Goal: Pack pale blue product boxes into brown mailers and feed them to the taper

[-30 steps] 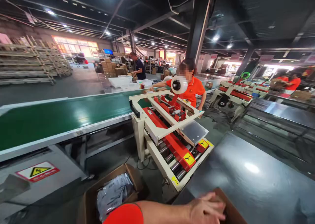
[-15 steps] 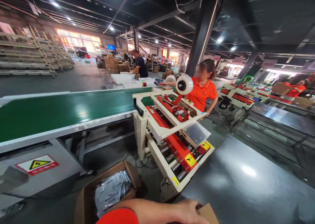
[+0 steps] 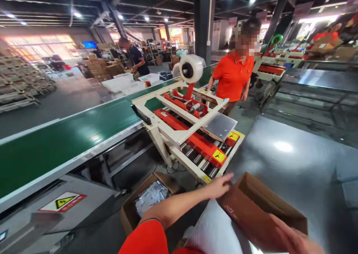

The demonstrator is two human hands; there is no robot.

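An open cardboard box (image 3: 251, 213) sits tilted at the near edge of the metal table (image 3: 279, 161). By its far left corner is my left hand (image 3: 218, 187), fingers stretched out and apart. Low at the right, my right hand (image 3: 293, 235) lies along the near side of the box, blurred, its fingers extended. White sheet-like material (image 3: 216, 228) shows below the box, close to my body. What the box holds inside cannot be made out.
A tape sealing machine (image 3: 192, 135) with rollers stands ahead, beside a green conveyor belt (image 3: 69, 138). On the floor is a carton (image 3: 130, 209) of plastic packets. A person in orange (image 3: 232, 77) stands behind the machine; another person (image 3: 137, 58) works farther back.
The view has turned right and down. The open box has come into full sight, my right hand has appeared, and my left hand has moved up to the box's far corner.
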